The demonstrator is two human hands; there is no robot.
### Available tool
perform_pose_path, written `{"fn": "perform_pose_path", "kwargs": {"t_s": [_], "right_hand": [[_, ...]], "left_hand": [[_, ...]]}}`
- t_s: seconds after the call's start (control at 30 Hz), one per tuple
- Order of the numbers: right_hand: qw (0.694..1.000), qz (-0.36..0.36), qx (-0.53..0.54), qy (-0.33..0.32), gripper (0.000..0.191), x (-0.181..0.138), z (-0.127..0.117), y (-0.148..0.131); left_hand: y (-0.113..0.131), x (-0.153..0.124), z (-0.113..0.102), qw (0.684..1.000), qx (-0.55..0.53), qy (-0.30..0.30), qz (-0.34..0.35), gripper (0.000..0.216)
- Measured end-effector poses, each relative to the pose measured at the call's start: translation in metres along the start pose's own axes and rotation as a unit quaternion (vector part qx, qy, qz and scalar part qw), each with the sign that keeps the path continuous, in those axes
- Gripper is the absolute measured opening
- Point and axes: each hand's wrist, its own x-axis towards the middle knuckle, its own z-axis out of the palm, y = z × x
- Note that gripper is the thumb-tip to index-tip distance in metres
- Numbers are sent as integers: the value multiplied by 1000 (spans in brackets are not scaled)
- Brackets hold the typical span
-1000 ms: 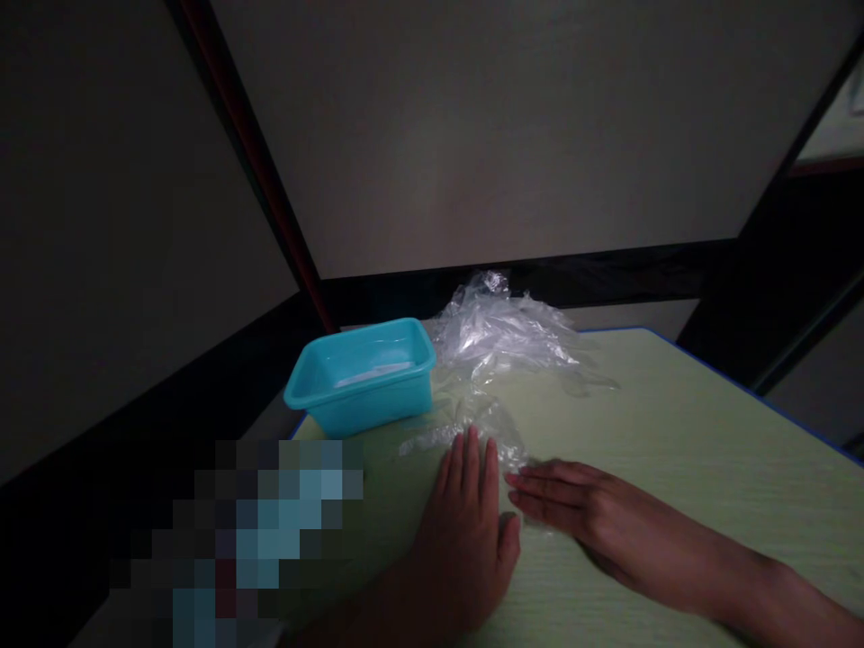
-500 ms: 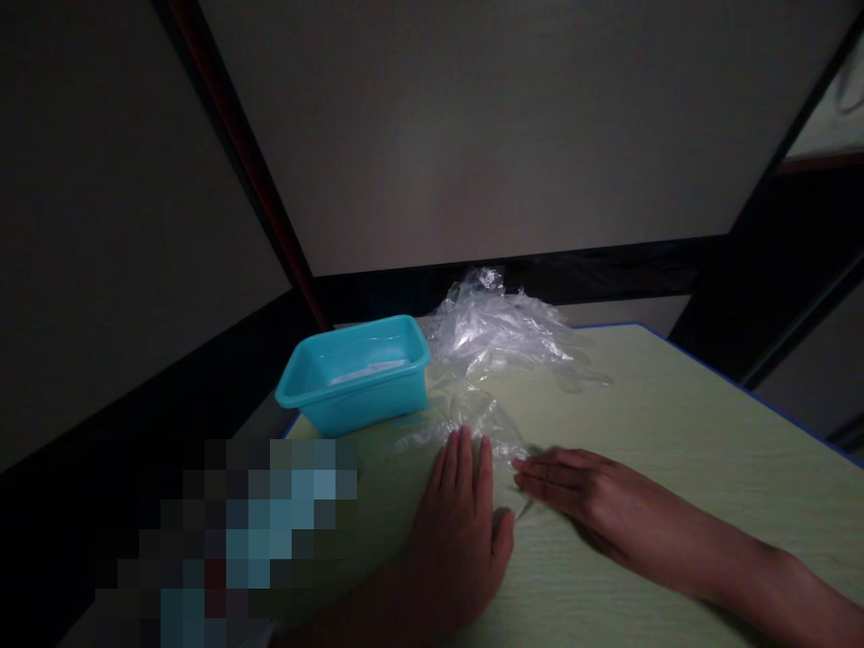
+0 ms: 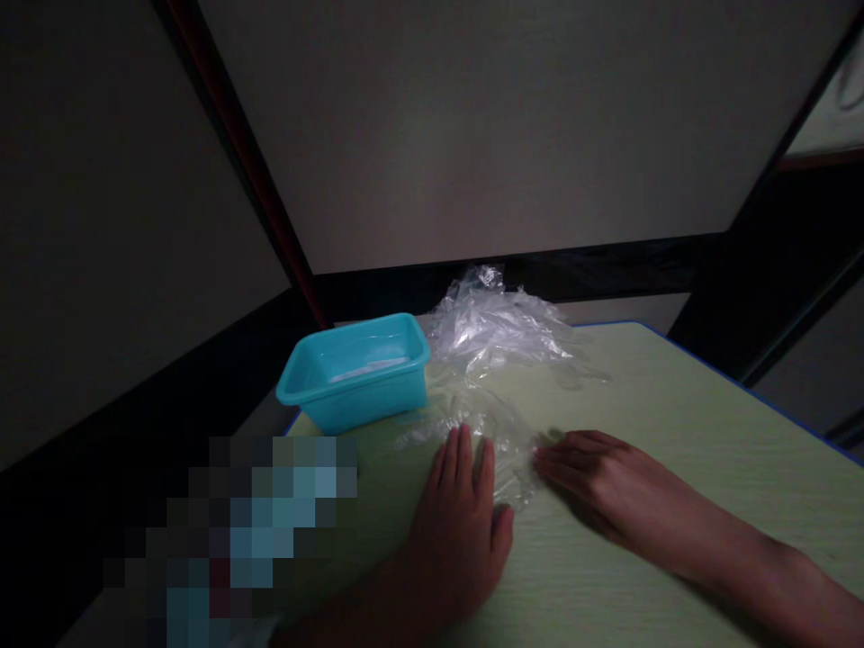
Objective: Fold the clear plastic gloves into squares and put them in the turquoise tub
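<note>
A thin, clear disposable plastic glove (image 3: 472,409) lies spread on the table, crinkled and see-through. My left hand (image 3: 459,531) rests flat over its near part, fingers stretched forward and thumb out to the right. At the glove's right edge, the fingertips of my right hand (image 3: 590,472) are pinched together on the film. Just beyond, a loose heap of similar clear plastic gloves (image 3: 499,328) catches the light. To the left of the heap stands a turquoise plastic basin (image 3: 364,396), with something pale at its bottom that I cannot make out.
The light green table (image 3: 675,414) has a blue edge. Pale panels (image 3: 499,135) with a dark lower band rise behind it. A blurred-out patch (image 3: 270,531) hides the area at the lower left.
My right hand has moved a little to the right, drawing the glove's edge out with it. The left hand stays almost in place.
</note>
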Motion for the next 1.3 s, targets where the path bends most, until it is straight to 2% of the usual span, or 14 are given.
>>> {"fn": "perform_pose_path", "kwargs": {"t_s": [0.2, 0.3, 0.4, 0.5, 0.6, 0.67, 0.77, 0.9, 1.0, 1.3], "right_hand": [[999, 29, 13, -3, 20, 0, -4, 1], [999, 27, -1, -19, 21, 1, -7, 1], [999, 18, -15, -30, 22, 2, -8, 2], [999, 24, -8, -21, 23, 0, -7, 5], [999, 34, -8, -11, 22, -3, -7, 8], [999, 33, -18, 17, 25, -4, -8, 9], [995, 28, -6, 98, 31, -5, -13, 9], [987, -17, 47, 152, 36, -4, -19, 6], [988, -38, 66, 137, 37, -4, -21, 5], [990, -64, 126, 16, 34, -3, -11, -2]], "left_hand": [[0, 0, -2, 1000, -1, 12, 8, 54], [-1, 0, -3, 1000, -3, -1, 10, 54], [-2, 0, 1, 1000, -2, 13, 7, 53], [-3, -1, 5, 999, -2, 36, 10, 52], [-3, -1, 5, 999, -2, 34, 13, 53], [-3, -1, 3, 1000, -2, 25, 13, 53], [-3, -1, 2, 1000, -5, 20, 15, 53], [-4, -2, 6, 999, -8, 48, 17, 52], [-5, -2, 9, 999, -9, 51, 17, 52], [-4, -1, 3, 999, -18, 36, 7, 52]]}}
